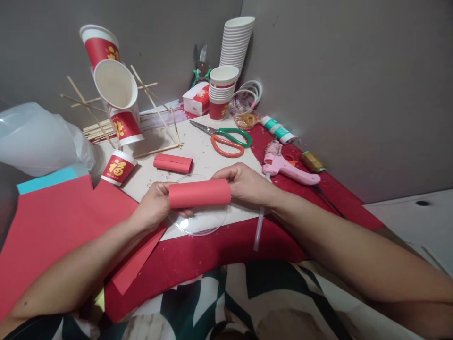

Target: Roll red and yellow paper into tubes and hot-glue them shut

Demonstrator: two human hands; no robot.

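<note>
Between my two hands is a rolled sheet of red paper (pixel 200 193), held level above the board. At its left end my left hand (pixel 159 203) grips it, with some fingers passing underneath. My right hand (pixel 244 182) pinches the right end near the upper edge. Just below the roll lies a clear round plastic lid (pixel 198 225), partly hidden by it. Behind the roll, a second, flatter red paper roll (pixel 173 163) rests on the white board (pixel 201 156). Scissors (pixel 226 139) with green and orange handles lie farther back.
A pink glue gun (pixel 290 170) lies right, with a glue stick (pixel 259 231) nearer me. Paper cups (pixel 116 85) and thin sticks (pixel 159 113) form a structure at left. Red paper sheets (pixel 53 226) spread below it. Stacked cups (pixel 236 45), pruning shears (pixel 201 68) and thread (pixel 313 162) line the back.
</note>
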